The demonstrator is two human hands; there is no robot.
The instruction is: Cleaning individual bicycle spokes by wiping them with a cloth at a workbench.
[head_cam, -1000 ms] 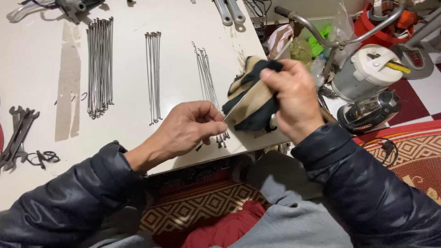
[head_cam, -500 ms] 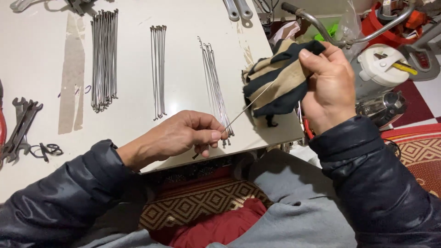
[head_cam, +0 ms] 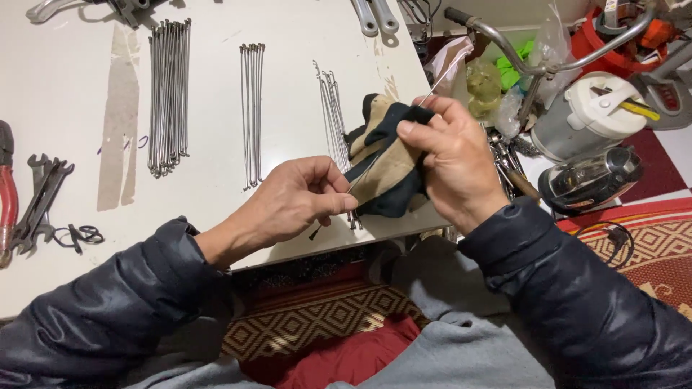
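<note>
My left hand [head_cam: 292, 202] pinches the near end of a thin metal spoke [head_cam: 432, 92] at the front edge of the white table [head_cam: 216, 57]. My right hand [head_cam: 454, 155] is closed around a tan and dark cloth glove [head_cam: 386, 162] wrapped about that spoke's middle; the spoke's far tip pokes out above my fingers. Three bundles of similar spokes lie on the table: a thick one [head_cam: 167, 94] at left, a thin one [head_cam: 252, 108] in the middle, and a small one [head_cam: 333, 108] just behind the glove.
Wrenches [head_cam: 40, 198] and a red-handled tool [head_cam: 7, 187] lie at the table's left edge. To the right stand a bicycle handlebar [head_cam: 526, 61], plastic bags, a white jug-like appliance [head_cam: 587, 115] and a dark chrome part [head_cam: 591, 180]. A patterned rug [head_cam: 317, 317] lies below.
My right hand with the glove has slid back down the spoke toward my left hand, after having been drawn up and away half a second ago. My left hand stays near the table edge.
</note>
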